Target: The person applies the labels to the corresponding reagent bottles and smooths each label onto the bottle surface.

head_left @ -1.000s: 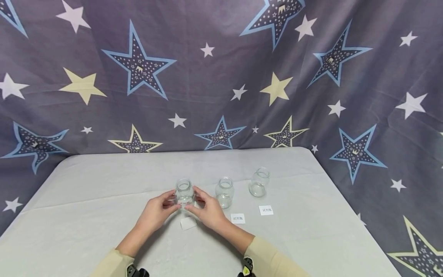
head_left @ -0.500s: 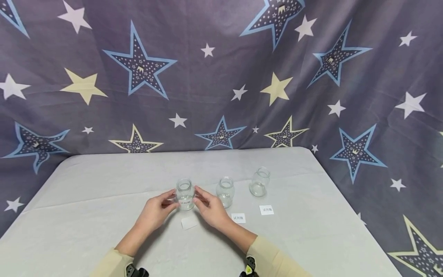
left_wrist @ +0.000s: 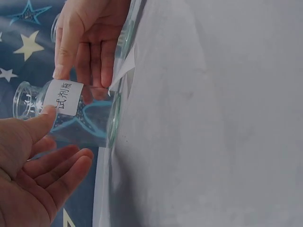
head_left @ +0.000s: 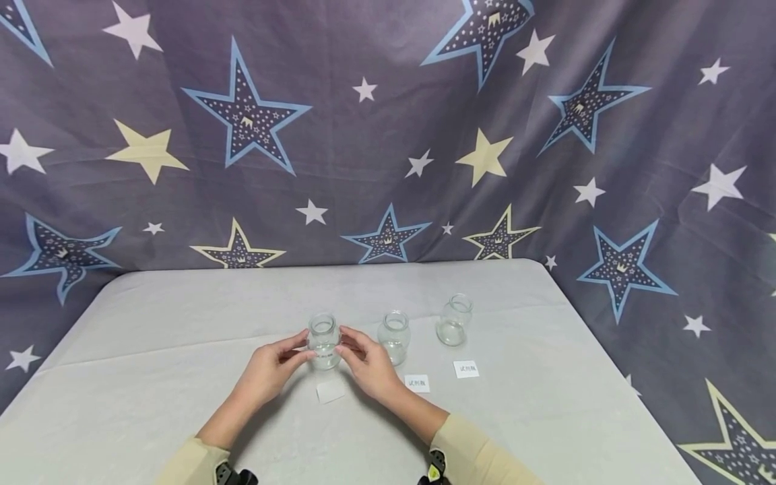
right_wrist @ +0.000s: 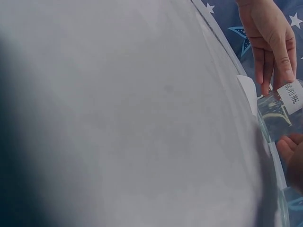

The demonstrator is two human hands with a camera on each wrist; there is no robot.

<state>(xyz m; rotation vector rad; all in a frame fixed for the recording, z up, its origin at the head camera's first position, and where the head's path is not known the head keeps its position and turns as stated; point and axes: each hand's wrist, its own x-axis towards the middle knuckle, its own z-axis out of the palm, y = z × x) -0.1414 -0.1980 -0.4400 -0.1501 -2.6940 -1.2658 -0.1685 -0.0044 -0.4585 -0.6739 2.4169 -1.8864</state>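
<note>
A clear glass jar (head_left: 324, 340) stands upright between both hands on the pale tablecloth. On its front is a white label (left_wrist: 64, 97) with dark handwritten characters. My left hand (head_left: 271, 369) holds the jar from the left, its thumb on the label's edge in the left wrist view. From the other side my right hand (head_left: 368, 365) holds it, thumb by the opposite edge of the label and fingers reaching around the glass. In the right wrist view the label (right_wrist: 289, 97) shows on the jar, which is cut off by the frame. A curled white slip of paper (head_left: 330, 391) lies just in front.
Two more clear glass jars stand to the right, a nearer jar (head_left: 394, 338) and a farther jar (head_left: 455, 320). In front of them lie two handwritten labels, a left label (head_left: 416, 383) and a right label (head_left: 466, 368). A star-patterned curtain (head_left: 339, 162) hangs behind the table.
My right thumb has slid from the front of the jar towards its right side. My left thumb drew back a little, then returned to the label's left edge. The jar stays in place.
</note>
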